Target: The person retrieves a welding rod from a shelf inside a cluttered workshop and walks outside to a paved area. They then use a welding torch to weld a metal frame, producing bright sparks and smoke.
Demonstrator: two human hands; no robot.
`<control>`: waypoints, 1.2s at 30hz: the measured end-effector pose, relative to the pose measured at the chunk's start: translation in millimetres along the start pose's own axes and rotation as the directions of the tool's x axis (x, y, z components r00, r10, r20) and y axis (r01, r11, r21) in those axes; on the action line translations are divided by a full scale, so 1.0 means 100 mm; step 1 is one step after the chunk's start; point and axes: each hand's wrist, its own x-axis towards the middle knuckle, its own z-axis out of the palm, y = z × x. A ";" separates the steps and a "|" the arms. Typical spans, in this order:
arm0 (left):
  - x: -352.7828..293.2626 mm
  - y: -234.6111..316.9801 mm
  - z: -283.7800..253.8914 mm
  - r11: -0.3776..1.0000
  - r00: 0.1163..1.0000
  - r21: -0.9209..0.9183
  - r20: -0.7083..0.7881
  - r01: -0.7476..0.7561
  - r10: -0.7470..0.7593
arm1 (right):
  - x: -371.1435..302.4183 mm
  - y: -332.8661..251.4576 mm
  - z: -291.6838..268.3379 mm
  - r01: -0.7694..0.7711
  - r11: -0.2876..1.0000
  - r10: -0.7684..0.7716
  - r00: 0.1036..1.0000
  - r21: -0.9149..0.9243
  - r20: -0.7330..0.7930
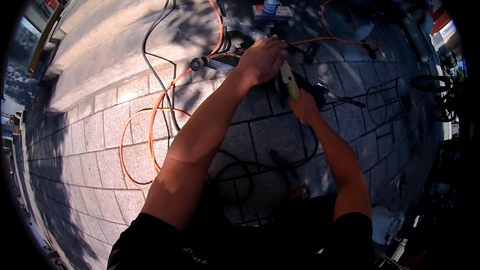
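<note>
My right hand is closed around the lower end of a pale yellow handle on a dark tool whose kind I cannot make out in the shade. Just beyond it, my left hand lies palm down with its fingers stretched out, over dark parts by the tool. What its palm touches is hidden. A grey metal bar runs out from under the left wrist toward a round black end piece. Another flat grey bar lies farther off, past the left hand.
Orange cable and black cable loop over the paving. A white-capped bottle stands on a flat box at the far side. Broad steps rise at left. At right are a thin metal frame and wheels.
</note>
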 end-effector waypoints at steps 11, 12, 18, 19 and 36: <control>-0.03 -0.07 -0.01 1.000 0.994 -0.013 -0.107 -0.026 0.025 | -0.15 -0.09 -0.02 0.246 0.719 -0.326 0.945 -0.650 -0.004; -0.03 -0.07 -0.02 1.000 0.993 -0.013 -0.117 -0.024 0.023 | -0.19 -0.10 -0.03 0.201 0.772 -0.273 0.962 -0.603 -0.029; 0.01 -0.16 -0.05 0.998 0.970 -0.007 -0.236 -0.060 0.056 | -0.21 0.00 -0.11 0.218 0.836 -0.288 0.956 -0.503 -0.064; 0.00 -0.19 -0.06 0.998 0.966 -0.041 -0.256 -0.042 0.030 | -0.21 0.00 -0.12 0.229 0.842 -0.291 0.955 -0.488 -0.054; -0.03 -0.18 -0.04 0.998 0.982 -0.035 -0.182 -0.061 0.054 | -0.05 0.00 -0.02 0.168 0.819 -0.224 0.974 -0.548 -0.036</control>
